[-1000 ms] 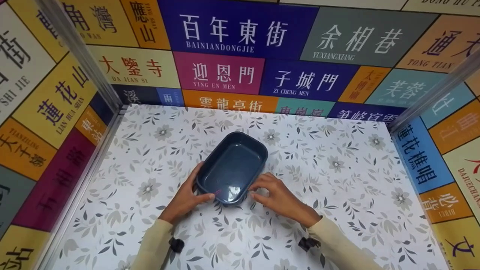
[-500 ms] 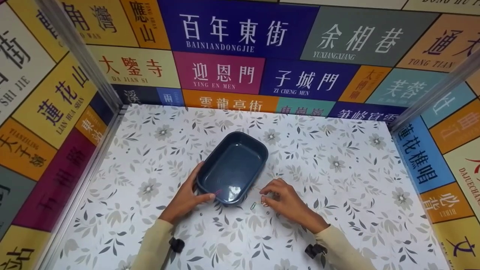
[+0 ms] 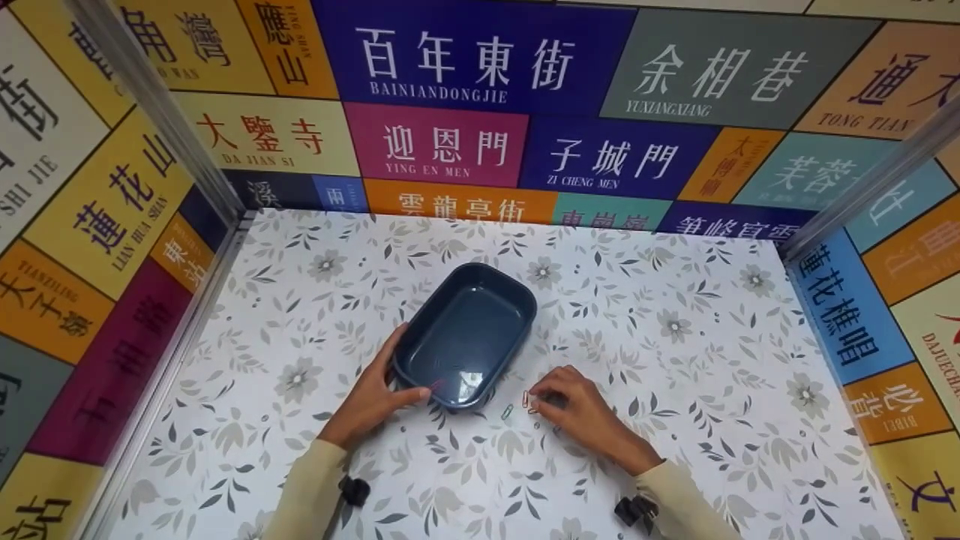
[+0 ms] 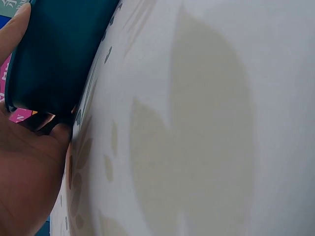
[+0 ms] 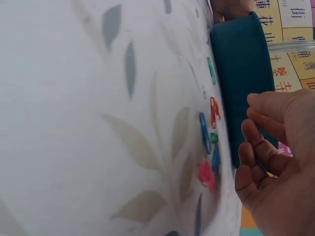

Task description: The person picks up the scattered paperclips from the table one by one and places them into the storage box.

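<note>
A dark blue rectangular baking dish (image 3: 465, 337) stands on the table at a slant. My left hand (image 3: 375, 397) grips its near left corner, thumb at the near rim and fingers along the left side. A small pink mark (image 3: 437, 386) shows inside the dish near that thumb. My right hand (image 3: 577, 405) hovers right of the dish with fingers loosely bent, holding nothing visible. Beside its fingertips lie red paper clips (image 3: 526, 401), and a green paper clip (image 3: 508, 412) lies nearer the dish. The right wrist view also shows blue paper clips (image 5: 204, 132) and a pinkish-red cluster (image 5: 205, 174).
The table (image 3: 300, 450) is covered in a white leaf-and-flower print. Panels with coloured Chinese signs (image 3: 435, 142) enclose it at the back and both sides, with a metal post (image 3: 180, 150) at the back left corner.
My right hand has drawn away from the dish's right side, toward the right and slightly nearer, leaving the green and red paper clips in sight. My left hand and the dish have stayed put.
</note>
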Demonstrator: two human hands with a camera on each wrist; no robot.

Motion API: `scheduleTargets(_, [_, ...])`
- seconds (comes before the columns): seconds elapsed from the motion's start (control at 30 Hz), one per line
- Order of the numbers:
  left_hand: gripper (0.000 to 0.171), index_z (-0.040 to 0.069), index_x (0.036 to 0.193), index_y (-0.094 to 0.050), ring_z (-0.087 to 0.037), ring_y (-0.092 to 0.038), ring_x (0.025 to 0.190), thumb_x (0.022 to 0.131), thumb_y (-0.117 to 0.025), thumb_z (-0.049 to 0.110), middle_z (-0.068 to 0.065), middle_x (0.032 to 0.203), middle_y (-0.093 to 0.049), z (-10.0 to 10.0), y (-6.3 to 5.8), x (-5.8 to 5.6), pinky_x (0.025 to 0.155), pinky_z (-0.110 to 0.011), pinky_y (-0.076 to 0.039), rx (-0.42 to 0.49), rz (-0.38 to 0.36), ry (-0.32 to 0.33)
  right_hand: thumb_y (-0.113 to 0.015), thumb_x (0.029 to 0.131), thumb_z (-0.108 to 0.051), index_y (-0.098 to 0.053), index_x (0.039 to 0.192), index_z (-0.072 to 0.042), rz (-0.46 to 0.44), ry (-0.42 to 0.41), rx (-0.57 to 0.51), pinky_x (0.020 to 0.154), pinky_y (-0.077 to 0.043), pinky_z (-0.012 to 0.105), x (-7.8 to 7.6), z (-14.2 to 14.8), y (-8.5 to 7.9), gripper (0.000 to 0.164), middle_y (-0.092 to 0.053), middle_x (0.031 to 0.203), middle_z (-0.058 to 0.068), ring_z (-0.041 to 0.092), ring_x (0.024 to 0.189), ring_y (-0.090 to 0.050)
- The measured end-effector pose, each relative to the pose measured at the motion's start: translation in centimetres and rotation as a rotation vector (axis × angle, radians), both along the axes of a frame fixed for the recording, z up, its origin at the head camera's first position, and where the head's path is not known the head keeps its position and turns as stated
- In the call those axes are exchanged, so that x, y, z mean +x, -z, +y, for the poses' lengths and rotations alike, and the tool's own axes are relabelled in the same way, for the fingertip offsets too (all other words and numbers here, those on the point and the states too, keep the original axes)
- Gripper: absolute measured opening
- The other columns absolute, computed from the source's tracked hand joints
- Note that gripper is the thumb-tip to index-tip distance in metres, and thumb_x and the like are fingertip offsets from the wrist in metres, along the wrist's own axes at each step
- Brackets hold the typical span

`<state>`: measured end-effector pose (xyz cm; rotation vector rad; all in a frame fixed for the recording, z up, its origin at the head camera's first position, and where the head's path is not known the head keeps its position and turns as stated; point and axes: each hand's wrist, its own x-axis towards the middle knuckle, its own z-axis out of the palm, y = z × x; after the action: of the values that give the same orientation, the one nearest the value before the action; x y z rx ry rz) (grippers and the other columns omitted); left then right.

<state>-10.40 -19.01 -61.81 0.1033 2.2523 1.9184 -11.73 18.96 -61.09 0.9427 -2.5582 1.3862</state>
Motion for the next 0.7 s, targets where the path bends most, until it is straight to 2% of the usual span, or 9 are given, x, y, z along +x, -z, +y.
scheduleTargets(0.17, [0.124, 0.027, 0.179, -0.018, -0.023, -0.02, 0.168, 0.085, -0.098, 0.025, 0.004, 0.183, -0.02, -0.1, 0.0, 0.0, 0.135, -0.043, -0.019, -0.026, -0.003, 0.001, -0.087, 0.087, 0.006, -0.084, 0.102, -0.006, 0.006, -0.003, -0.003, 0.086, -0.052, 0.021, 0.2, 0.3, 0.9, 0.02, -0.073, 0.1, -0.002, 0.018, 0.096, -0.065])
scheduleTargets(0.43, [0.125, 0.026, 0.179, -0.018, -0.023, -0.02, 0.168, 0.084, -0.099, 0.026, 0.003, 0.183, -0.021, -0.1, 0.1, -0.1, 0.135, -0.044, -0.017, -0.019, 0.008, 0.003, -0.088, 0.083, 0.009, -0.082, 0.099, -0.005, 0.127, -0.028, -0.019, 0.093, -0.048, 0.017, 0.2, 0.8, 1.5, 0.022, -0.072, 0.102, 0.002, 0.022, 0.1, -0.064])
scheduleTargets(0.7, [0.126, 0.026, 0.179, -0.018, -0.023, -0.02, 0.168, 0.083, -0.1, 0.027, 0.002, 0.183, -0.021, 0.0, 0.1, 0.0, 0.135, -0.044, -0.017, -0.031, 0.007, -0.004, -0.09, 0.083, 0.006, -0.083, 0.098, -0.008, 0.262, -0.061, -0.016, 0.093, -0.049, 0.034, 0.0, 1.2, 2.1, 0.022, -0.072, 0.106, 0.006, 0.027, 0.102, -0.062])
